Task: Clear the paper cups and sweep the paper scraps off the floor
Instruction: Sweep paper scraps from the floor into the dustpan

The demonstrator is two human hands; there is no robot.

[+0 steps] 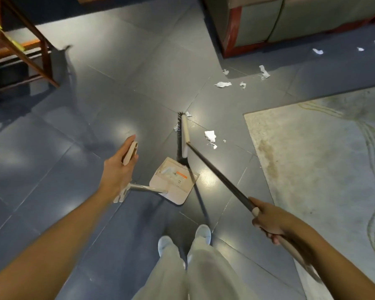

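Head: paper scraps (210, 135) beyond right grip (268, 221)

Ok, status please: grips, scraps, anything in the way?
Left grip holds dustpan; right grip holds broom. Scraps on floor beyond broom, some in dustpan. Rug edge nearby.

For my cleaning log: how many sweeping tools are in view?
2. The broom is held by the right hand; the dustpan lies at the near end of its head, handle in the left hand.

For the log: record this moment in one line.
left hand holds beige plastic dustpan | right hand grips black-poled broom | broom head at dustpan mouth | white paper scraps on floor
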